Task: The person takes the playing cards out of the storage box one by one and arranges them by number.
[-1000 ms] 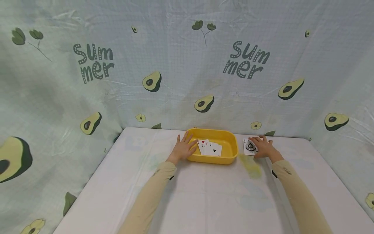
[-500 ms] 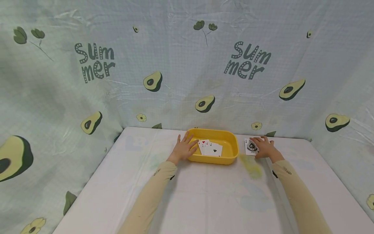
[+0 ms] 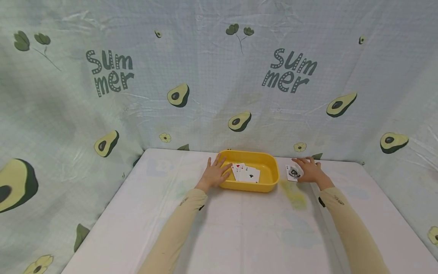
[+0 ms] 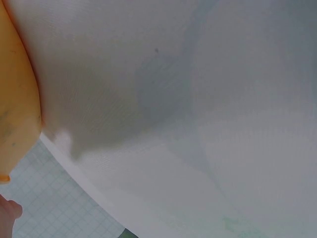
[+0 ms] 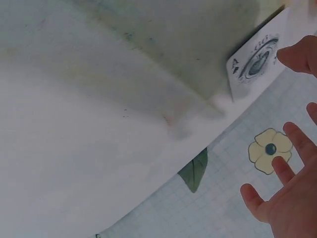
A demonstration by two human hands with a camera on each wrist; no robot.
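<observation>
In the head view, my left hand [image 3: 214,175] lies over the left rim of a yellow tray [image 3: 253,187], its fingers spread. Part of the tray's wall [image 4: 17,99] fills the left edge of the left wrist view. Inside the tray are several white playing cards [image 3: 248,175], face up and fanned. To the right of the tray, my right hand [image 3: 309,171] is spread over an ace of spades [image 3: 292,173] on the table. Seen from the right wrist, the thumb [image 5: 297,54] overlaps the ace, and the other fingers are apart from one another. The hand hides part of the card.
A white cloth covers the table [image 3: 239,228], with a faint yellow-green patch [image 3: 293,196] in front of the ace. Close behind the table's far edge hangs a pale curtain [image 3: 205,125] printed with avocados, flowers and lettering.
My right fingers have shifted slightly towards the far edge, and the ace shows at a slightly different angle. My left hand and the tray stay in place.
</observation>
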